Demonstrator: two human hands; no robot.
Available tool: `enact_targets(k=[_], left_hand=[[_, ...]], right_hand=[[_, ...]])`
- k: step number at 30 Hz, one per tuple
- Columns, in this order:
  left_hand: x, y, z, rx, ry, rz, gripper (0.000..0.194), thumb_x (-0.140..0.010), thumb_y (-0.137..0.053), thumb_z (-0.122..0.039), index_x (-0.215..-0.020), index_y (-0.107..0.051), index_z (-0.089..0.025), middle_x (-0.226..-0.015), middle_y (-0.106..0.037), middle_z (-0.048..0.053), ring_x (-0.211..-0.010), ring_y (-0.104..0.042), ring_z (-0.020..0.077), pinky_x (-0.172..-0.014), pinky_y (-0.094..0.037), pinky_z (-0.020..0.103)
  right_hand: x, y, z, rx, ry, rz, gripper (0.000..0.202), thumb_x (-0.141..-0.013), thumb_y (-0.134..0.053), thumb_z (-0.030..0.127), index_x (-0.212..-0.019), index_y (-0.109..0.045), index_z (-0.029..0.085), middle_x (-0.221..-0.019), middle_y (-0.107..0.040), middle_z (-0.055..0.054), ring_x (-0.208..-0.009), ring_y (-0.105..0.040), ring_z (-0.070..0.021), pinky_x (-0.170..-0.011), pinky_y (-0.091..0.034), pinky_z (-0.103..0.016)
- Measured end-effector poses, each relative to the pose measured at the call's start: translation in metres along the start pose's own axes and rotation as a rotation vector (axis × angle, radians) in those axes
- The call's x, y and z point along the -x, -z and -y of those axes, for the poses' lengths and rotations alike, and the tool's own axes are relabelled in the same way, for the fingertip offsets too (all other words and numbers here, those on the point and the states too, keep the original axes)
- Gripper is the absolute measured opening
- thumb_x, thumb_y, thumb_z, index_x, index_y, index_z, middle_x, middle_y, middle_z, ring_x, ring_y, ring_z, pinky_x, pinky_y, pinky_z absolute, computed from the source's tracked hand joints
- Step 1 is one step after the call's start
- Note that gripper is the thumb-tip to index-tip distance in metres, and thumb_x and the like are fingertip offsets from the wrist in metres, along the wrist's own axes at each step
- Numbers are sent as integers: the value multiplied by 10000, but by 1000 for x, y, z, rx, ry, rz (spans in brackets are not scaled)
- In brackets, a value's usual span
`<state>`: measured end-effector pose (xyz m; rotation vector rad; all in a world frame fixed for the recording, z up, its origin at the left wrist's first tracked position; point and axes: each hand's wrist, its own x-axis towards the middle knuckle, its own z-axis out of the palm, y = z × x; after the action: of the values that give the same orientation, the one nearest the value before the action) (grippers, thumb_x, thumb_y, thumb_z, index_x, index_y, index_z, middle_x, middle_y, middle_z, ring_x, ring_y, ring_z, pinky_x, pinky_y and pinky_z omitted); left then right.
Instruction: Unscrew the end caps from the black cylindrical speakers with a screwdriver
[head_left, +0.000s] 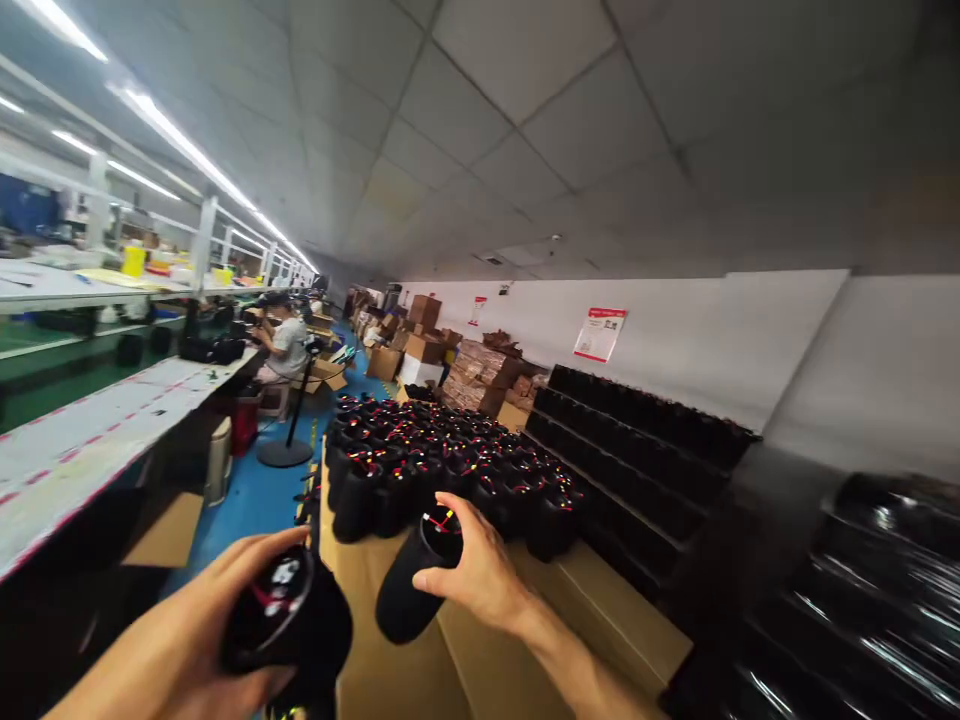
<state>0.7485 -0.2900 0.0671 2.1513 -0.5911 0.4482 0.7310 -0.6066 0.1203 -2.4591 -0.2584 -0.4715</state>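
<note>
At the lower left, my left hand (187, 620) is wrapped round a black cylinder (319, 620) whose open end shows red wire and white parts. My right hand (480, 565) grips the top of another black cylinder (405, 590), which is tilted above the cardboard and has red and yellow wires in its open end. Beyond both hands, many similar black cylinders (356, 505) stand close together on the brown cardboard surface (480, 660), with coloured wires at their tops.
A long white workbench (112, 420) runs along the left, with a seated person (285, 345) farther off. A black round-based stand (285, 453) is on the blue floor. Stacked black trays (622, 460) line the right wall; cartons (427, 345) are piled behind.
</note>
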Motion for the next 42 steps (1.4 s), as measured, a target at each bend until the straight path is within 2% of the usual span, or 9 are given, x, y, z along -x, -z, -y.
enact_targets(k=[4, 7, 12, 17, 25, 30, 33, 37, 42], left_hand=[[-81, -92, -87, -55, 29, 289, 878, -607, -703, -226, -1454, -487, -306, -1360, -653, 20, -1082, -720, 259, -908, -563, 327], [-127, -168, -129, -101, -16, 413, 879, -621, -741, -192, -1464, -495, -242, -1296, -667, 54, -1015, -727, 240, -850, -559, 310], [-187, -285, -158, -232, 5, 457, 813, -694, -879, -316, -1421, -537, -188, -1267, -678, 101, -1056, -707, 278, -921, -571, 409], [-223, -351, -168, -358, 57, 445, 430, -935, -726, -380, -1304, -623, -185, -1265, -681, 99, -1176, -654, 296, -972, -566, 507], [-239, -399, -168, -427, 56, 406, 405, -918, -746, -356, -1262, -637, -172, -1291, -662, 104, -1205, -632, 302, -969, -569, 500], [-235, -409, -154, -408, 36, 365, 572, -836, -814, -323, -1337, -596, -156, -1360, -621, 136, -1286, -578, 339, -1004, -551, 509], [-228, -408, -147, -353, 9, 334, 746, -758, -858, -300, -1410, -546, -118, -1415, -581, 180, -1314, -567, 347, -1027, -554, 459], [-218, -399, -142, -275, -21, 276, 803, -810, -797, -389, -1482, -461, -106, -1586, -409, 221, -1374, -540, 354, -1087, -531, 447], [-200, -352, -121, -215, -41, 230, 562, -955, -575, -518, -1416, -518, -200, -1548, -471, 160, -1303, -622, 308, -1064, -552, 432]], right_hand=[[-7, 55, -103, 150, -85, -112, 839, -685, -827, 249, -1456, -497, 210, -1482, -564, -101, -1360, -527, -281, -1153, -402, -431], [-17, 85, -175, 254, -157, -156, 801, -712, -802, 212, -1453, -498, 194, -1482, -557, -115, -1354, -529, -301, -1128, -423, -442], [-34, 104, -258, 378, -223, -167, 788, -698, -823, 178, -1431, -534, 212, -1473, -568, -104, -1338, -535, -328, -1082, -452, -433], [-47, 102, -302, 434, -251, -159, 748, -736, -828, 250, -1428, -548, 212, -1395, -634, -97, -1275, -574, -346, -1023, -485, -431], [-57, 106, -338, 484, -181, -140, 693, -796, -798, 413, -1412, -579, 183, -1288, -711, -103, -1211, -578, -345, -1031, -452, -462], [-48, 110, -347, 496, -108, -70, 623, -942, -645, 526, -1483, -535, 239, -1470, -614, -66, -1401, -460, -327, -1161, -339, -522], [-41, 111, -356, 508, -103, -68, 741, -940, -636, 568, -1560, -443, 212, -1602, -467, -87, -1510, -325, -344, -1220, -241, -577], [-37, 105, -370, 507, -98, -79, 872, -854, -717, 625, -1560, -441, 194, -1601, -462, -111, -1511, -333, -377, -1209, -281, -601], [-35, 94, -370, 491, -65, -193, 781, -946, -627, 576, -1545, -406, 127, -1614, -422, -171, -1529, -287, -367, -1224, -255, -605]])
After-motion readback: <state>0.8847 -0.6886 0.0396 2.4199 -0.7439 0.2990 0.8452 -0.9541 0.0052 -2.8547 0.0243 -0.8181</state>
